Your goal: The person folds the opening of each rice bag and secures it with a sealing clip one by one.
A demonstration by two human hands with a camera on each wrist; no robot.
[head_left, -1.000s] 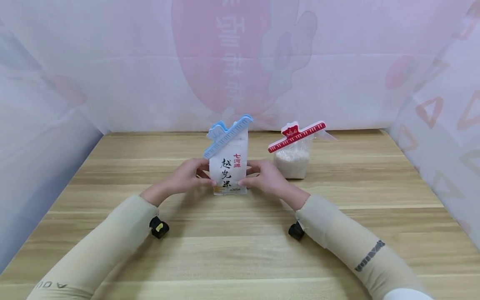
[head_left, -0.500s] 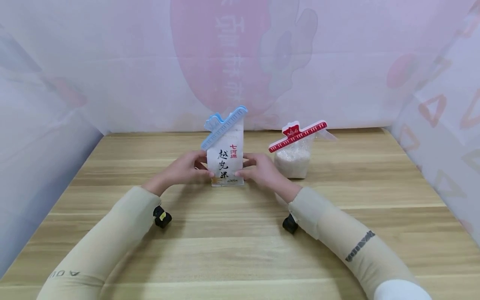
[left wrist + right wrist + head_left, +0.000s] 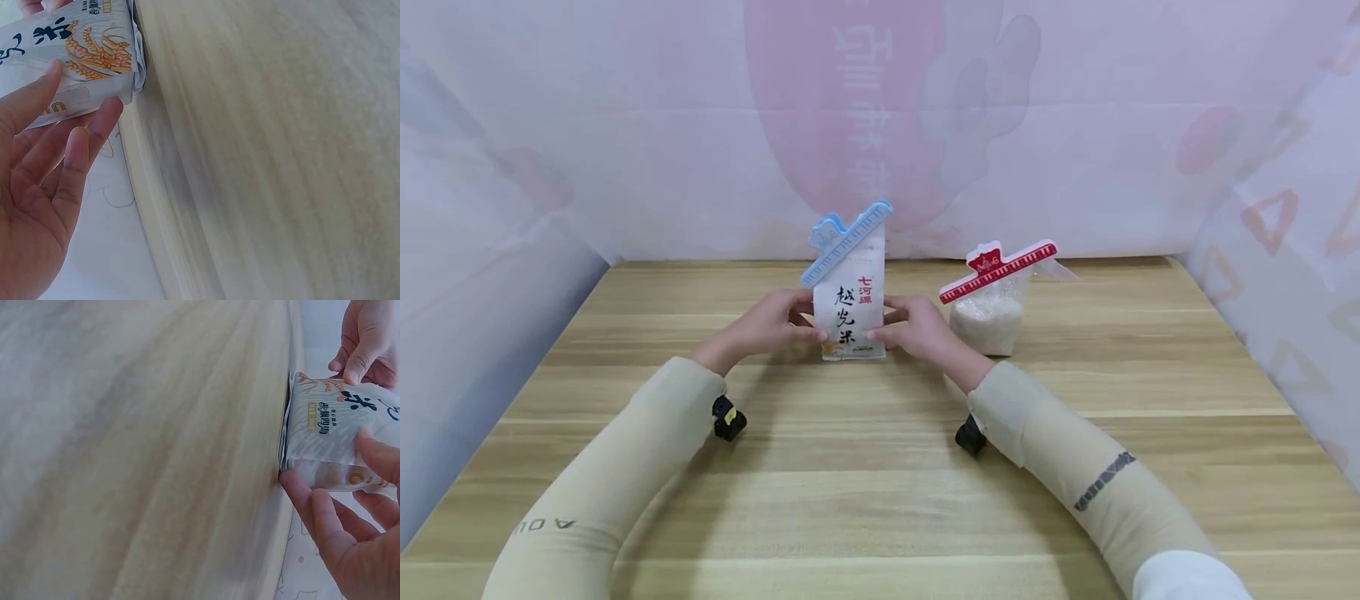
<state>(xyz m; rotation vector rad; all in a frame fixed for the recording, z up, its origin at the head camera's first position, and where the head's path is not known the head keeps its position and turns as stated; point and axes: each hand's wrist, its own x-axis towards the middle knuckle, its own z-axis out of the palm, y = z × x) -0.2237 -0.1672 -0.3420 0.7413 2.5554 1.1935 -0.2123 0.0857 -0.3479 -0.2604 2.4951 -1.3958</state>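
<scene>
A white rice bag (image 3: 850, 308) with black and red lettering stands upright near the back of the wooden table. Across its top sits a blue bag clip (image 3: 847, 243), slanting up to the right. My left hand (image 3: 771, 323) holds the bag's lower left side, thumb on the front and fingers at the side and back. On the opposite side, my right hand (image 3: 917, 333) grips it the same way. Both wrist views show the bag's bottom edge at the tabletop, with orange grain ears printed on the bag (image 3: 100, 53). The fingertips behind the bag are partly hidden.
Right of my right hand stands a clear bag of rice (image 3: 988, 321), with a red and white clip (image 3: 997, 271) slanted across its top. A pale printed cloth (image 3: 685, 183) hangs behind the wooden table (image 3: 850, 483) and along its sides.
Both hands have moved the white rice bag away from me, toward the back cloth, and slightly left. Their hold looks unchanged. The clear bag stays in place.
</scene>
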